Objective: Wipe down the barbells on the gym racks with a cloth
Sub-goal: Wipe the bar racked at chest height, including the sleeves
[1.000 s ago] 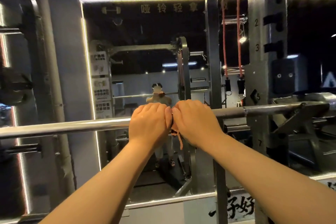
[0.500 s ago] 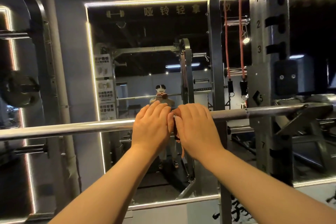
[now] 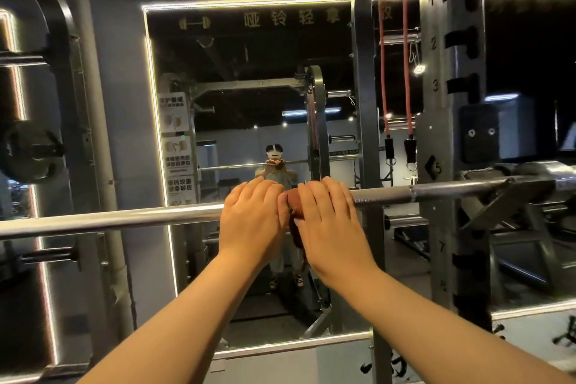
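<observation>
Two bare forearms, reaching forward and converging at the barbell (image 3: 124, 218). Left hand (image 3: 252, 221) and right hand (image 3: 327, 224): palms down, side by side, fingers curled over it. Right hand grips the cloth (image 3: 295, 235).

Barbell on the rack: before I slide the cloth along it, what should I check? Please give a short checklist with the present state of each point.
1. Barbell sits in the right rack hook: ok.
2. Its left end is supported: cannot tell, outside the picture.
3. Cloth is on the bar, between the hands: ok.
4. Left hand and right hand lie over the bar, side by side: ok.
5. Cloth is spread under both palms: cannot tell, hidden.
6. Shaft to the left is bare: ok.
</observation>
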`<state>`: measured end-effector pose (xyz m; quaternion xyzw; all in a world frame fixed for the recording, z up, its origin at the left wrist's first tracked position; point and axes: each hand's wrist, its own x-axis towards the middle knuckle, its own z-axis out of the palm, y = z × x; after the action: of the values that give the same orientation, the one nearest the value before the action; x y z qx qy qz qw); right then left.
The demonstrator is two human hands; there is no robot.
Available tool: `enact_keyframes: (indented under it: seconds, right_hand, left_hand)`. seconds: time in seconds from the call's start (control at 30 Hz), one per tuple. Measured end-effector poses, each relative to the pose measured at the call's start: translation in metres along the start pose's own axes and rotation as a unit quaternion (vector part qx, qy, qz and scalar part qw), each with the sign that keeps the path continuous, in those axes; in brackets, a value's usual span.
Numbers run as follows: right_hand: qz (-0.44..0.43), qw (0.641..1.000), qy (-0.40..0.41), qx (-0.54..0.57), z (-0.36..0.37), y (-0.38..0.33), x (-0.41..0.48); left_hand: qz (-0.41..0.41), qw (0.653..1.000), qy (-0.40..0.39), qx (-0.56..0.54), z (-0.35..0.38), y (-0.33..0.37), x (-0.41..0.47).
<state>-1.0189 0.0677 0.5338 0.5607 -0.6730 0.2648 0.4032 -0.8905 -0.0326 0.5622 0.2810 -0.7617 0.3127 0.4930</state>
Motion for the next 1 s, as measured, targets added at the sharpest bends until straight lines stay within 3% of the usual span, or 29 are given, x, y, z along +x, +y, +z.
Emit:
enact_keyframes:
  seconds: [0.13,0.3,0.57,0.7,0.83,1.0]
  right_hand:
    - [-0.023,1.0,-0.014,-0.015,-0.003,0.006,0.001]
    - [-0.027,0.994,-0.059,0.088,-0.027,0.007,0.04]
    - [-0.118,0.992,-0.008,0.037,-0.019,0.041,0.018]
    - [-0.031,0.997,0.039,0.054,-0.014,0.056,0.01]
    - [0.047,0.993,0.042,0.095,-0.006,0.007,0.014]
    - [-0.081,0.996,0.024,0.02,-0.001,0.023,0.006]
  left_hand:
    - [-0.013,1.0,0.001,-0.011,-0.001,0.005,0.0]
    - [-0.006,1.0,-0.003,-0.002,-0.001,0.003,-0.002]
    - [-0.004,0.999,0.004,-0.032,-0.004,0.0,-0.003]
    - [-0.02,0.999,-0.006,-0.03,-0.002,0.003,-0.002]
    - [-0.029,0.999,-0.011,-0.024,-0.002,0.005,-0.001]
    - [-0.013,0.999,-0.03,-0.033,-0.008,0.003,-0.003]
